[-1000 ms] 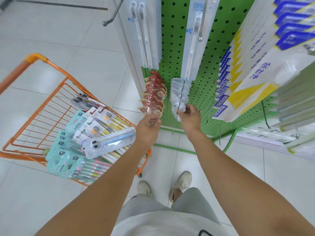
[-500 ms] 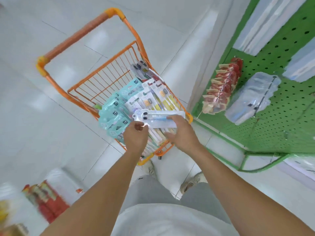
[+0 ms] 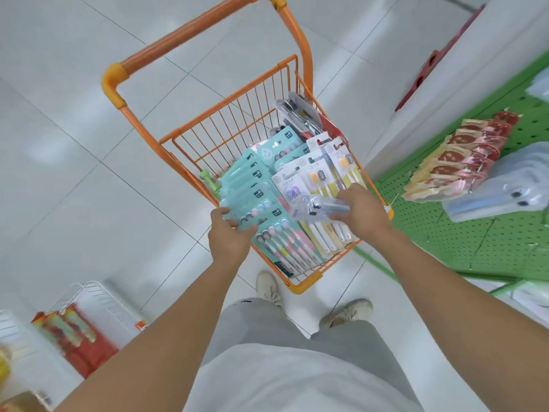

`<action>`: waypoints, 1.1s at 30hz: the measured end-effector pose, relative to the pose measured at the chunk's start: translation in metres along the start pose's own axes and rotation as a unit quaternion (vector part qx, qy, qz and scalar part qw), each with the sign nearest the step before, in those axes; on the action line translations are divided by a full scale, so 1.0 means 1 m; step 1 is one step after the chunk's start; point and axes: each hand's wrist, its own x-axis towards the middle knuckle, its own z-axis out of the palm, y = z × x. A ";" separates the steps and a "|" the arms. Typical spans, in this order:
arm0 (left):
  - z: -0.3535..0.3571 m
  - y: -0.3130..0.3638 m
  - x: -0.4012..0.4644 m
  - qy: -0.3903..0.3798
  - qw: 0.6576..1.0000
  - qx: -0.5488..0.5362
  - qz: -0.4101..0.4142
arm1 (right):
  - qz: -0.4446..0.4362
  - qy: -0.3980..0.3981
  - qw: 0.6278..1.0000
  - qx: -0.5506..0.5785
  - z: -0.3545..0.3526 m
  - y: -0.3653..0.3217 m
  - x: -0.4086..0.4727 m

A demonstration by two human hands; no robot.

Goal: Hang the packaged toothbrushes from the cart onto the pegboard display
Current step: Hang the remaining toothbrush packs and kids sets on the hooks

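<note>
An orange wire cart [image 3: 225, 129] stands in front of me, filled with packaged toothbrushes. Teal multi-brush packs [image 3: 252, 185] lie on its left side, white and yellow packs [image 3: 323, 171] on its right. My right hand [image 3: 361, 212] grips a clear pack with a blue toothbrush [image 3: 315, 208] just above the pile. My left hand [image 3: 228, 236] pinches the near edge of a teal pack. The green pegboard [image 3: 475, 233] is at the right, with red packs [image 3: 463, 162] and clear blue-brush packs [image 3: 502, 191] hanging on it.
White tiled floor surrounds the cart. A white wire rack [image 3: 89, 295] with red goods [image 3: 74, 337] stands at lower left. A white shelf end panel [image 3: 445, 93] rises right of the cart. My shoes [image 3: 344, 312] are just behind the cart.
I turned from the pegboard to the cart. My right hand took the clear blue-brush pack off the pile, and my left hand moved onto a teal pack.
</note>
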 end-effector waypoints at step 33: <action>-0.024 0.016 -0.007 -0.079 0.982 -0.169 -0.029 | 0.158 0.026 0.970 0.182 0.047 -0.065 -0.001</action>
